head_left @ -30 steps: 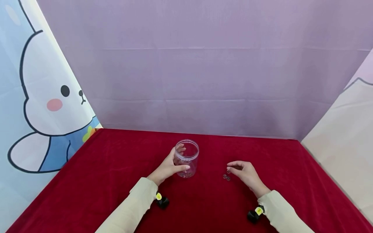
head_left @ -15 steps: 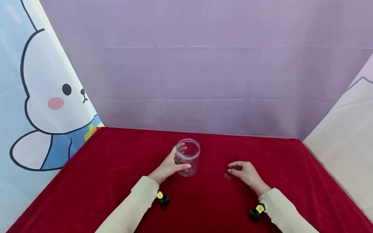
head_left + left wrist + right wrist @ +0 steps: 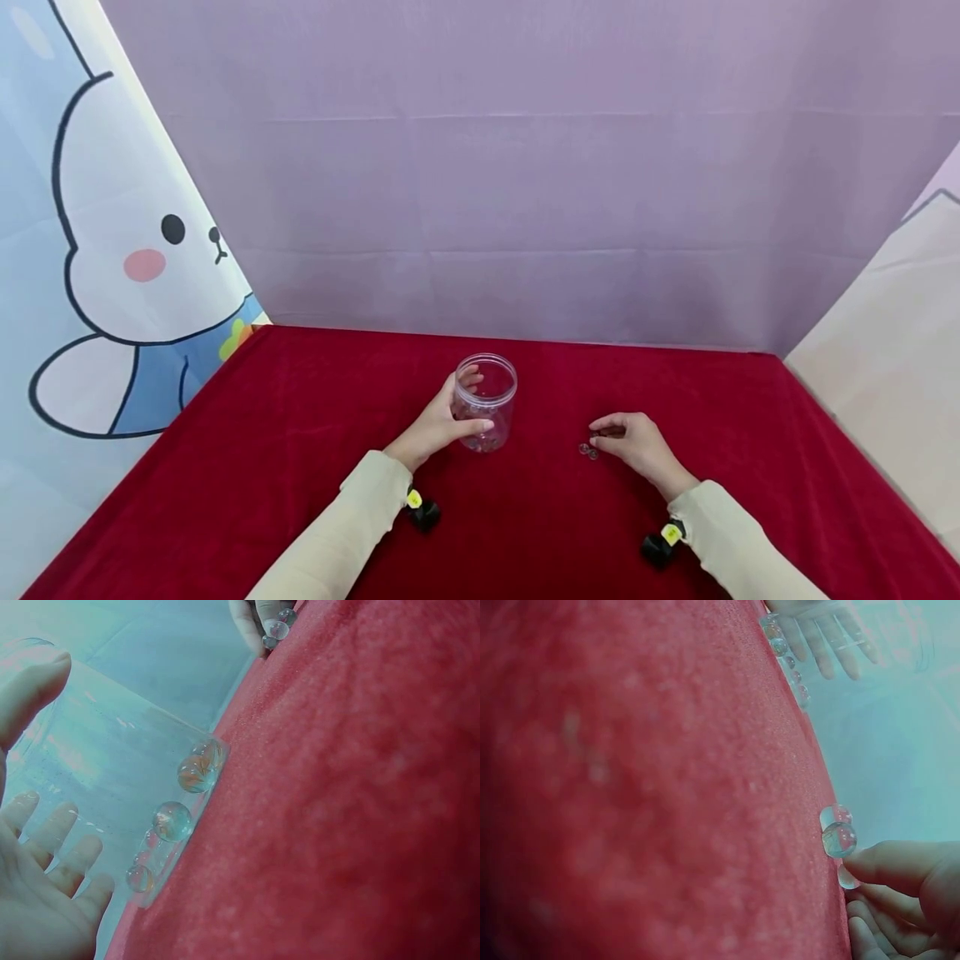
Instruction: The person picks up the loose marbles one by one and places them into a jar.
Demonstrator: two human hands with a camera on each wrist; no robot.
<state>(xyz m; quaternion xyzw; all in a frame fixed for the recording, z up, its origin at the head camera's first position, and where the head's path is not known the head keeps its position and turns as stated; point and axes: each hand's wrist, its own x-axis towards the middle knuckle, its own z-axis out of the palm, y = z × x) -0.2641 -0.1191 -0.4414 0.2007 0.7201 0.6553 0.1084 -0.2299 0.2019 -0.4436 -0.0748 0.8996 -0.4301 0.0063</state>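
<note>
My left hand [image 3: 442, 423] grips a clear plastic jar [image 3: 495, 417], thumb in front and fingers round the far side. The jar stands upright and uncapped on the red cloth. In the left wrist view, several glass marbles [image 3: 172, 821] lie at its bottom. To the right, my right hand [image 3: 637, 446] is low at the cloth, its thumb and forefinger pinching a clear marble [image 3: 847, 877], partly hidden by the thumb in the right wrist view. Just beside the fingertips, two more marbles [image 3: 839, 839] lie close together on the cloth.
Red cloth [image 3: 525, 533] covers the table. A plain lilac curtain [image 3: 525, 183] hangs behind its far edge. On the left is a panel with a cartoon rabbit [image 3: 142, 225], and a pale panel [image 3: 892, 342] stands on the right.
A marble visible at the right fingertips one second ago is now mostly covered by them in the head view. The left hand keeps its hold on the jar. The head view has shifted slightly.
</note>
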